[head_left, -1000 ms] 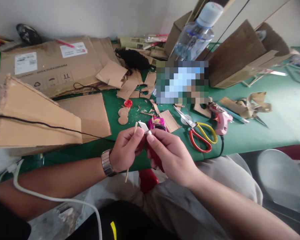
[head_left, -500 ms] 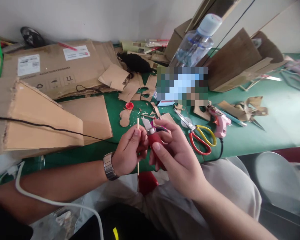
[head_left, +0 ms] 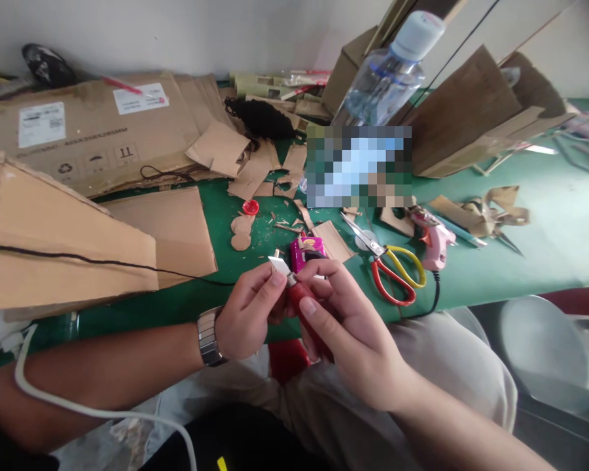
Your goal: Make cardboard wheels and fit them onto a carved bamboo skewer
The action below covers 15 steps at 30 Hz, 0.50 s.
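My left hand (head_left: 245, 311) pinches a thin wooden stick (head_left: 277, 252); only its top end shows above the thumb. In my right hand (head_left: 356, 330) is a craft knife (head_left: 305, 299), gripped by its red handle. Its slanted blade lies across the stick near the tip, close to my left thumb. Just beyond the hands sits a small purple box (head_left: 302, 252), partly covered by my right fingers. The lower part of the stick is hidden.
To the right lie scissors (head_left: 380, 258) with red and yellow handles and a pink glue gun (head_left: 434, 242). A water bottle (head_left: 380, 85) stands behind. Cardboard scraps (head_left: 250, 180) litter the green tabletop (head_left: 500, 268); a large cardboard piece (head_left: 73, 235) fills the left.
The knife blade has come down and left onto the stick. My hands have lowered slightly, and less of the stick shows. The purple box is now more visible.
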### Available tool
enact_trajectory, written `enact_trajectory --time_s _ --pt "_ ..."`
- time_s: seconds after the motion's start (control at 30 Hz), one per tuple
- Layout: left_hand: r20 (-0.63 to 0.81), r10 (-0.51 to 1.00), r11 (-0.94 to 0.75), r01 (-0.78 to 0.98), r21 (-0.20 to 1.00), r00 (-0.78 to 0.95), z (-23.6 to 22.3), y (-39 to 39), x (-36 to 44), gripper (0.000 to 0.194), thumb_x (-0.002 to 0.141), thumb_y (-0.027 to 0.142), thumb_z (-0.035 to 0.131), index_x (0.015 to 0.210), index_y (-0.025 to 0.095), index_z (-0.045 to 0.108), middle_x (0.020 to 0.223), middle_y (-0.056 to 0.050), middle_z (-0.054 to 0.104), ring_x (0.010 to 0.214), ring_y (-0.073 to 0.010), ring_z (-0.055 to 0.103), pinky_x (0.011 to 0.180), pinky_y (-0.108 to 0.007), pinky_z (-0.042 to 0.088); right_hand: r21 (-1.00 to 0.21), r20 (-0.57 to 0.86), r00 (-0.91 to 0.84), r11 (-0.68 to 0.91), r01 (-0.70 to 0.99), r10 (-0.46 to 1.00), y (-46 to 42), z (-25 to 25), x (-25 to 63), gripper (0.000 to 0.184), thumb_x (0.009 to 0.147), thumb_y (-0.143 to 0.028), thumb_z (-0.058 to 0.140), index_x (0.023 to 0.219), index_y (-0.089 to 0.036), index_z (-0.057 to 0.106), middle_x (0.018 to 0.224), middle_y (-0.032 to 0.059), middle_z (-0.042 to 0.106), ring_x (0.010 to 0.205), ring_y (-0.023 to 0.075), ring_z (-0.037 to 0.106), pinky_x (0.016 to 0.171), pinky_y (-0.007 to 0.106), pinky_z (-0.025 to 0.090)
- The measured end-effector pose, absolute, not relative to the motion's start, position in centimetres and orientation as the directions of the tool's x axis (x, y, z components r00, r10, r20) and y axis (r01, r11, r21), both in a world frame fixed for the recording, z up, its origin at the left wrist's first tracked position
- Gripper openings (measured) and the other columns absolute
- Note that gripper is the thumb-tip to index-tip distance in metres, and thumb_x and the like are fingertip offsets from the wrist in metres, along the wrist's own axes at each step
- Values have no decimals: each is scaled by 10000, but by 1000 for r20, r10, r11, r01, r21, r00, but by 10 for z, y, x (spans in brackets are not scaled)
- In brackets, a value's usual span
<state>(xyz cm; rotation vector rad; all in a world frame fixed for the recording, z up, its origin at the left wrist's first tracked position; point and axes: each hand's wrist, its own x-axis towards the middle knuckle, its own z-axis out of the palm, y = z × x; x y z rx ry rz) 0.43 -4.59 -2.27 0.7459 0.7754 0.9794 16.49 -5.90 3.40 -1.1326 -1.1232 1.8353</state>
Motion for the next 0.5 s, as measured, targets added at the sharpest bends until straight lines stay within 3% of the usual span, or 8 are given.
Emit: enact_trajectory --time_s 0.33,0.5 --pt "-232 899 384 -414 825 371 -19 -43 6 547 988 677 599 745 192 530 541 55 430 466 -77 340 433 -205 288 -933 -308 -366 -355 -67 878 -63 31 165 153 1118 -401 528 1205 -283 482 851 -55 553 484 60 437 425 190 359" --pt "-230 907 375 -427 823 353 -18 -43 6 556 970 674 631 713 200 498 528 69 383 452 -70 316 423 -201 270 -970 -240 -338 -242 36 910 -63 29 166 126 1118 -378 529 1203 -286 513 871 -31 556 536 76 434 451 203 369"
